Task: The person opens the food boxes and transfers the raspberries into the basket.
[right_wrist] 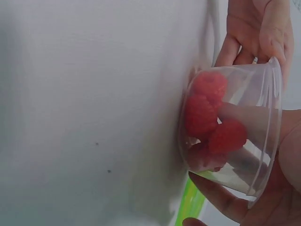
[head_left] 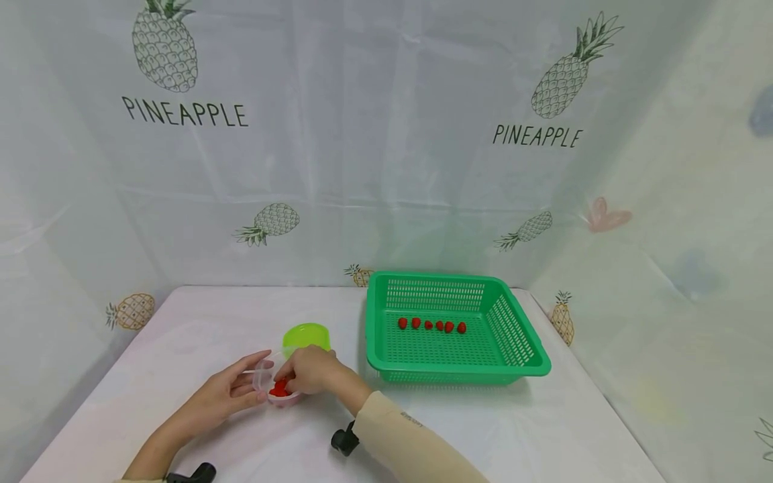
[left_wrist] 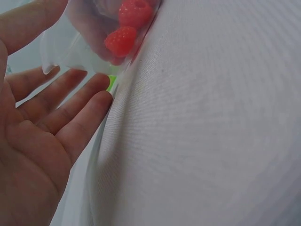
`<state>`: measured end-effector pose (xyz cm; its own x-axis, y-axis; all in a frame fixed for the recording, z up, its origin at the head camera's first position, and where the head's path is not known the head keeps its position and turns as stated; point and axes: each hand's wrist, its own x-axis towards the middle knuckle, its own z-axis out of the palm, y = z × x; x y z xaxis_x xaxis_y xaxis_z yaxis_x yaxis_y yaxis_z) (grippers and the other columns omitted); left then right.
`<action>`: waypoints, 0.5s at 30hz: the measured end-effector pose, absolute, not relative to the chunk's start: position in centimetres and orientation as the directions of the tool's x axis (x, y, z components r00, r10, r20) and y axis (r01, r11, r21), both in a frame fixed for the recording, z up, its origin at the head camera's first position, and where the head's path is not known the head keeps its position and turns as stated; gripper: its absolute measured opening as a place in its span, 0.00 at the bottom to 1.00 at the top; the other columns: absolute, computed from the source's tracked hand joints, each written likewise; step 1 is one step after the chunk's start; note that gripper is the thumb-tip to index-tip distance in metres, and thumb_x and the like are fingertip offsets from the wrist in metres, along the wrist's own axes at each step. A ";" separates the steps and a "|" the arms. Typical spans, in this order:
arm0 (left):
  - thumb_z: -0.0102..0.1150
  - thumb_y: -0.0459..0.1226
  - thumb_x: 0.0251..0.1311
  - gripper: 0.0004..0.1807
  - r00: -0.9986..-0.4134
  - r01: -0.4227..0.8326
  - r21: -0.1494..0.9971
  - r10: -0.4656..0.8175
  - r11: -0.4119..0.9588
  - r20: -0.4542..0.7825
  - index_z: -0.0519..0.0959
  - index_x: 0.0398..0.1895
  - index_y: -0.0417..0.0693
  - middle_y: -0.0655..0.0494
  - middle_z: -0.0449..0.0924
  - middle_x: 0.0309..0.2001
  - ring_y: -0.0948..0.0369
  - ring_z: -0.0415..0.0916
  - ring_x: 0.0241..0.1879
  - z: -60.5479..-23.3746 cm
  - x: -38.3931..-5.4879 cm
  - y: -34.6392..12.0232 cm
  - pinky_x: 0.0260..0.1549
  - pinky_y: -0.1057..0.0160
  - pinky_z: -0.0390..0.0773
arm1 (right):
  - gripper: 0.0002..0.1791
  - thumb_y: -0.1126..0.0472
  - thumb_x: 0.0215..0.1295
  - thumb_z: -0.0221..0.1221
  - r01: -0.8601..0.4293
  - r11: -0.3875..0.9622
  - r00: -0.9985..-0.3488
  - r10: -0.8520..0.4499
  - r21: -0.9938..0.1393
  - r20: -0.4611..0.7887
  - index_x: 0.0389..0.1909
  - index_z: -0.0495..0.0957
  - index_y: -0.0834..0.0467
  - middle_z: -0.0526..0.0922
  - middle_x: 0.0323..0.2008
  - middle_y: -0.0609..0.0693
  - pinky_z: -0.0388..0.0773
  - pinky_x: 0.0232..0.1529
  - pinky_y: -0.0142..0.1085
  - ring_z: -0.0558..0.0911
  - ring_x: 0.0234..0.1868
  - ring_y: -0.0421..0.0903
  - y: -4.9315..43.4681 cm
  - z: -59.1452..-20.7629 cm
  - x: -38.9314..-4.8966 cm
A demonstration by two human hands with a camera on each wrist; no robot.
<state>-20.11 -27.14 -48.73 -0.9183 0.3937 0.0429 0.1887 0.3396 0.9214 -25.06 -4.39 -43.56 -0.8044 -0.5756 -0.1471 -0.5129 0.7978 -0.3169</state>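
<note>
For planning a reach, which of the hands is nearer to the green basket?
Right: the right hand is at the clear cup, left of the green basket; the left hand is farther left.

Smooth clear plastic cup [right_wrist: 249,82]; bumpy raspberries [right_wrist: 201,115]; smooth green plastic basket [head_left: 447,371]; matt woven cloth [left_wrist: 202,117]

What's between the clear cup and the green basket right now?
The head view shows the right hand, partly in the cup, with a lime-green dish behind it, then a bare strip of white tablecloth up to the basket.
</note>
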 end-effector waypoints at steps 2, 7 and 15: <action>0.71 0.39 0.69 0.46 -0.917 0.190 0.923 0.396 0.334 0.046 0.56 0.84 0.44 0.30 0.64 0.77 0.50 0.78 0.67 -48.8 -20.1 -27.2 0.55 0.75 0.80 | 0.16 0.57 0.71 0.68 -0.512 0.806 -0.807 -0.570 -0.298 -0.156 0.51 0.91 0.32 0.80 0.27 0.30 0.73 0.51 0.42 0.72 0.36 0.32 -4.5 -43.5 -25.1; 0.71 0.38 0.69 0.46 -0.916 0.180 0.932 0.398 0.316 0.042 0.56 0.84 0.45 0.30 0.64 0.77 0.57 0.79 0.66 -49.0 -20.2 -27.3 0.55 0.75 0.80 | 0.15 0.59 0.70 0.67 -0.516 0.791 -0.798 -0.583 -0.328 -0.150 0.48 0.92 0.34 0.78 0.27 0.32 0.73 0.53 0.45 0.72 0.36 0.32 -4.4 -43.5 -25.1; 0.71 0.38 0.69 0.46 -0.915 0.174 0.938 0.402 0.301 0.041 0.56 0.84 0.44 0.29 0.63 0.77 0.64 0.80 0.65 -49.0 -20.3 -27.2 0.55 0.75 0.81 | 0.14 0.63 0.68 0.69 -0.503 0.734 -0.784 -0.610 -0.456 -0.116 0.46 0.92 0.39 0.83 0.27 0.29 0.72 0.54 0.44 0.74 0.36 0.27 -3.5 -43.9 -25.2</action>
<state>-20.26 -27.18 -49.02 -0.9149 0.4017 0.0407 0.1737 0.3006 0.9378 -25.20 -3.53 -43.85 -0.7841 -0.6097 -0.1158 -0.5034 0.7339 -0.4560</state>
